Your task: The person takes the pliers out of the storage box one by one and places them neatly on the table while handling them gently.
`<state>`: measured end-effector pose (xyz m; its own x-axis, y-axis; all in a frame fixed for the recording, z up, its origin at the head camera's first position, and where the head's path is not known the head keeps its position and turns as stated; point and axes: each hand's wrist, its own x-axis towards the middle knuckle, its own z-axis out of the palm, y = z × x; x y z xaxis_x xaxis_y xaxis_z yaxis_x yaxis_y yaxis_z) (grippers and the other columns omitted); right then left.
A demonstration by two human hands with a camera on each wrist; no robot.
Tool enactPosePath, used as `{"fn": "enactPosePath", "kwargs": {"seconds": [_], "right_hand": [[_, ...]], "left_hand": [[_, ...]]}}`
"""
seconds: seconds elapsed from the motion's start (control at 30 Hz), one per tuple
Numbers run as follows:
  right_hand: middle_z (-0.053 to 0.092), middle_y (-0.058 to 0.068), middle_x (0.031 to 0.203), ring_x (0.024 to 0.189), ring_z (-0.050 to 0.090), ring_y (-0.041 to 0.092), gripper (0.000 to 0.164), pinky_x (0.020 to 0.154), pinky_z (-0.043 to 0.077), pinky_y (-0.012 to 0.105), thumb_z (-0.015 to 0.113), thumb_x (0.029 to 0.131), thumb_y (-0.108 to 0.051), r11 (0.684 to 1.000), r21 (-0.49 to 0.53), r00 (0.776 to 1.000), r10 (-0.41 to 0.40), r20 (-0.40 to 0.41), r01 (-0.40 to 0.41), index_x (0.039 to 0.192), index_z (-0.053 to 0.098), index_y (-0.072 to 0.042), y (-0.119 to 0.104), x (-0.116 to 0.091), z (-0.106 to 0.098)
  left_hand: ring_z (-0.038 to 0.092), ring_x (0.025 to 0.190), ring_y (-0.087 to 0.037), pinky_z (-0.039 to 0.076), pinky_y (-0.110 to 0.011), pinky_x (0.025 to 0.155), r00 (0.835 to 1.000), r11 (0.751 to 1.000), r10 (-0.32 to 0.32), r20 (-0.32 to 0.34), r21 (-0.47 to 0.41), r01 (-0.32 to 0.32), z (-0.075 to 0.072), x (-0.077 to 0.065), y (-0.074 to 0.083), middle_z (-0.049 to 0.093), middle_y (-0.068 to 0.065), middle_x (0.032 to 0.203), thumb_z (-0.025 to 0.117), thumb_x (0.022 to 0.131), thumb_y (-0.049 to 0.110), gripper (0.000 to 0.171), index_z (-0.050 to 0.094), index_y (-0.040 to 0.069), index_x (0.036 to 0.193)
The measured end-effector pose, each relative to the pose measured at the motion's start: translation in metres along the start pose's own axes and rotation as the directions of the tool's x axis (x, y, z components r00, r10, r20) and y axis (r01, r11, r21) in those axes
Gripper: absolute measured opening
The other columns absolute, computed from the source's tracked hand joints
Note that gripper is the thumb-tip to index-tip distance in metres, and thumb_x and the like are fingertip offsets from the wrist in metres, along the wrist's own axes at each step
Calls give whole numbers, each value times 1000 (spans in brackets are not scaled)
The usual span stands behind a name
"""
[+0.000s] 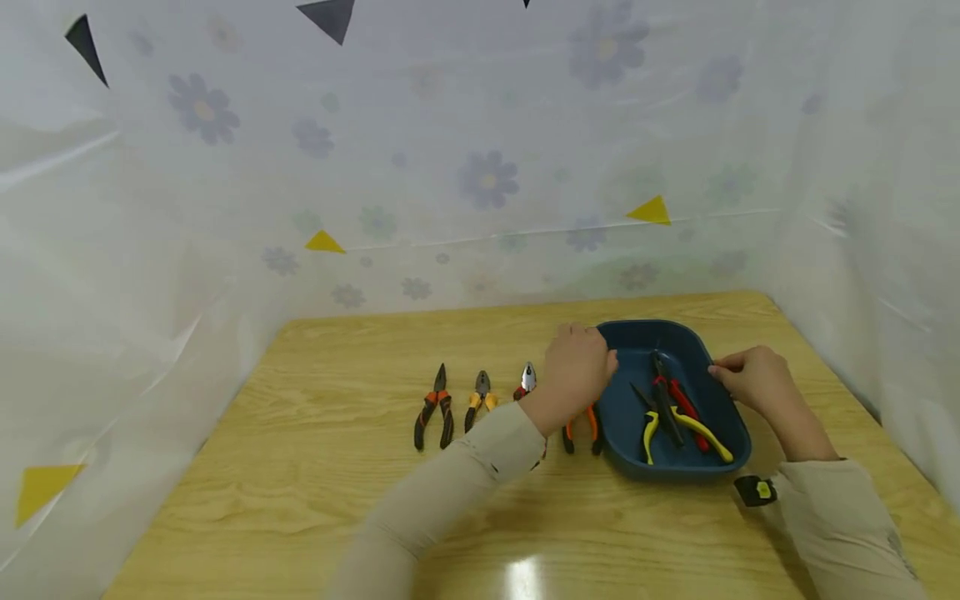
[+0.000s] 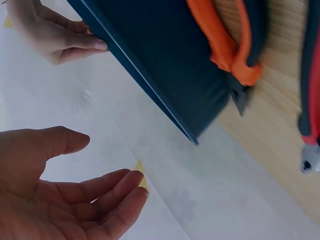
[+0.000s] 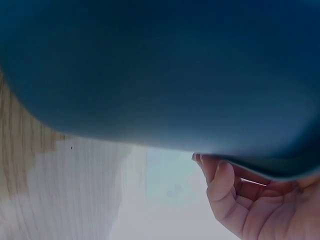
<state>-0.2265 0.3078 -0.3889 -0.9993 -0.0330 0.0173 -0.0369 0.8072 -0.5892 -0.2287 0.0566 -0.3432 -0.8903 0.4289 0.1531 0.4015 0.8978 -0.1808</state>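
A dark blue plastic basin [image 1: 622,442] sits at the right of the table with pliers inside: a yellow-handled pair [image 1: 701,433] and red-handled pliers [image 1: 686,400], overlapping a black tool. My right hand [image 1: 761,379] pinches the basin's right rim between thumb and fingers. Over by the upper left rim is my left hand [image 1: 573,367]; the left wrist view shows its thumb and fingers apart, holding nothing. Just below that hand lie orange-handled pliers [image 1: 595,425], partly hidden by it. Red-handled pliers with silver jaws [image 1: 528,379] are partly covered by the left wrist.
To the left on the wooden table [image 1: 300,467] lie black-and-orange pliers [image 1: 435,408] and yellow-handled pliers [image 1: 482,400], the latter near my left sleeve. A white flowered sheet [image 1: 450,167] hangs behind the table and along both sides.
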Motion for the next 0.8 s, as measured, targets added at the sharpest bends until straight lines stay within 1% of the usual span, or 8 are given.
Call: {"fn": "enactPosePath", "kwargs": {"seconds": [0.17, 0.23, 0.3, 0.4, 0.5, 0.63, 0.73, 0.8], "right_hand": [[62, 37, 99, 67, 67, 27, 35, 59, 55, 38, 58, 96, -11, 1000, -1, 1000, 8, -1, -8, 110, 60, 20, 2, 0, -3], [63, 37, 97, 66, 67, 27, 35, 58, 54, 38, 59, 96, -12, 1000, 1, 1000, 10, -2, -10, 109, 60, 20, 3, 1, -3], [63, 36, 96, 66, 67, 27, 35, 58, 54, 38, 59, 95, -12, 1000, 8, 1000, 13, -5, -13, 109, 61, 20, 4, 0, -3], [63, 37, 96, 66, 67, 29, 35, 57, 55, 38, 59, 95, -11, 1000, 18, 1000, 18, -12, -18, 109, 60, 21, 6, 0, -4], [62, 38, 99, 68, 68, 31, 36, 58, 55, 38, 58, 96, -12, 1000, 21, 1000, 19, -4, -19, 110, 59, 21, 7, -1, -4], [61, 38, 102, 71, 67, 35, 36, 61, 55, 42, 57, 96, -11, 1000, 28, 1000, 5, 10, -6, 111, 59, 21, 8, -3, -4], [61, 37, 102, 77, 66, 40, 35, 64, 54, 45, 56, 95, -11, 1000, 23, 1000, -5, 9, 5, 112, 59, 21, 7, -3, -4], [61, 37, 102, 81, 64, 43, 36, 65, 54, 46, 56, 95, -11, 1000, 18, 1000, -11, 5, 11, 112, 59, 20, 7, -3, -4]], "left_hand": [[54, 87, -13, 44, -22, 84, 1000, 1000, 13, 4, 13, -13, -5, 8, 30, 59, 2, 90, 42, 102, 44, 38, 65, 16, 92], [53, 85, -13, 45, -22, 80, 999, 1000, -9, 39, 0, 9, -6, 14, 44, 58, 3, 91, 43, 101, 47, 38, 65, 19, 89], [51, 86, -13, 46, -22, 77, 994, 999, -47, 94, -21, 49, -7, 20, 59, 57, 3, 95, 44, 99, 51, 38, 66, 21, 93], [52, 90, -12, 47, -22, 76, 980, 996, -57, 190, -52, 68, -7, 28, 80, 58, 5, 102, 45, 97, 54, 35, 68, 27, 98], [54, 105, -10, 49, -23, 82, 961, 993, -40, 274, -93, 68, -3, 33, 98, 58, 8, 118, 48, 96, 54, 33, 68, 31, 110], [47, 126, -9, 50, -24, 87, 934, 990, -11, 357, -124, 59, 3, 36, 118, 48, 7, 139, 49, 95, 53, 39, 57, 37, 130], [47, 125, -8, 46, -23, 92, 924, 993, -1, 382, -107, 46, 7, 38, 129, 49, 10, 138, 50, 96, 51, 39, 52, 39, 133], [51, 120, -8, 44, -23, 94, 919, 995, -12, 395, -91, 52, 10, 40, 137, 53, 12, 132, 51, 96, 49, 36, 54, 40, 130]]}}
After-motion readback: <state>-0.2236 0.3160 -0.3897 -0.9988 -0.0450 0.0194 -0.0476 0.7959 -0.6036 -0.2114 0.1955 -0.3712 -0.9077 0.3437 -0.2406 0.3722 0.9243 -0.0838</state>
